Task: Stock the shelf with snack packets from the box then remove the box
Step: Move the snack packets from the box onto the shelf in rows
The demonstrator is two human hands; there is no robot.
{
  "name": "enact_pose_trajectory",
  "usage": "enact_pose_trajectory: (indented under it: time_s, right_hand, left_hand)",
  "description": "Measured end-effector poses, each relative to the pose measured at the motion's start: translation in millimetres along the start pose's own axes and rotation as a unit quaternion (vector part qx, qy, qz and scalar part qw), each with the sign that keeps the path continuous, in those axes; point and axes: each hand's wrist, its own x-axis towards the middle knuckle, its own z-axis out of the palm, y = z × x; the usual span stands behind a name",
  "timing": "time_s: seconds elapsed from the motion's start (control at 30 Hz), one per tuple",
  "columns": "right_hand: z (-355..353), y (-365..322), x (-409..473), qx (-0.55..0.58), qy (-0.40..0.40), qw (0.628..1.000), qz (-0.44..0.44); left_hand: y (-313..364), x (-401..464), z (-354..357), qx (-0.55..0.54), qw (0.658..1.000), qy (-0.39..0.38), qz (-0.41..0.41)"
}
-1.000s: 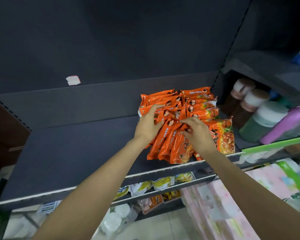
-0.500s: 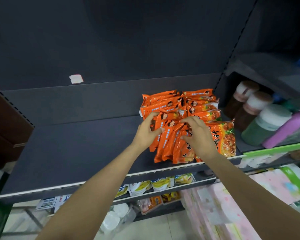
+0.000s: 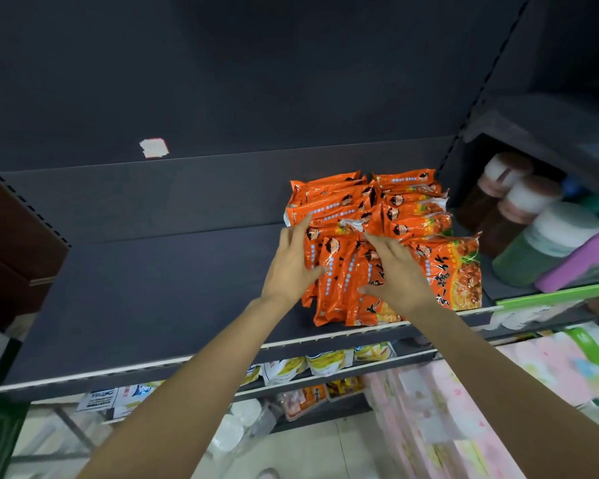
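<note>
Several orange snack packets (image 3: 339,278) lie in overlapping rows on the right part of a dark grey shelf (image 3: 146,292). My left hand (image 3: 289,267) rests flat against the left side of the front packets, fingers straight and pointing up. My right hand (image 3: 396,274) lies spread on top of the front packets, fingers straight, thumb out to the left. More packets (image 3: 408,202) are stacked behind, up to the shelf's back wall. No box is in view.
Jars with white lids (image 3: 529,198), a green container (image 3: 547,247) and a purple bottle (image 3: 581,261) fill the neighbouring shelf on the right. Lower shelves hold yellow packets (image 3: 325,363). Pink wrapped packs (image 3: 464,409) stand at lower right. The shelf's left part is bare.
Both hands have straightened over the front packets: the left slid down along their left side, the right spread flat on top. The packets stand slightly neater.
</note>
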Motion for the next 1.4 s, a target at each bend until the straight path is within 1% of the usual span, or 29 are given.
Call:
enact_pose_trajectory:
  time_s: [0.07,0.2,0.33,0.43,0.57,0.77,0.83,0.93,1.03,1.17,1.27,1.4]
  right_hand:
    - [3.4,-3.5,2.3,-0.033,0.008,0.999,-0.009]
    - [12.5,-10.2,6.5,-0.088,0.044,0.995,-0.009]
    - [19.6,-16.1,13.1,-0.125,0.064,0.990,-0.015]
    - [21.5,-16.8,13.6,-0.158,0.032,0.986,-0.044]
    - [20.3,-12.6,6.2,-0.156,-0.023,0.985,-0.070]
    - [25.3,-21.4,5.5,-0.192,-0.020,0.979,-0.061]
    - [24.0,-22.9,5.5,-0.168,-0.030,0.984,-0.052]
    - [13.8,-24.5,3.0,-0.084,-0.037,0.995,-0.042]
    - [1.7,-31.0,-3.4,-0.017,-0.010,0.998,-0.054]
    - [-6.9,-55.1,-14.7,0.096,0.032,0.993,-0.062]
    - [-7.2,-84.4,-24.7,0.140,0.050,0.985,-0.088]
    - [2.3,-141.3,-37.8,0.176,0.025,0.975,-0.134]
  left_hand:
    - [-3.6,-0.4,0.7,0.037,0.998,-0.039,0.022]
    - [-7.6,3.8,5.5,0.070,0.992,-0.104,0.031]
    - [-6.5,10.0,14.1,0.094,0.990,-0.098,0.028]
    - [-8.5,8.8,19.1,0.096,0.992,-0.082,0.021]
    - [-12.4,3.2,16.0,0.051,0.995,-0.081,0.022]
    - [-17.4,5.2,2.0,0.011,0.994,-0.108,-0.006]
    - [-11.3,3.7,-2.9,0.033,0.993,-0.114,-0.012]
    - [5.1,-5.2,-9.9,0.106,0.991,-0.079,-0.022]
    - [19.5,-17.7,-17.7,0.159,0.987,-0.035,-0.002]
    - [36.6,-40.9,-39.3,0.247,0.968,0.017,0.031]
    - [40.1,-69.9,-63.7,0.229,0.971,0.061,0.022]
    - [26.7,-116.1,-109.9,0.200,0.971,0.122,-0.049]
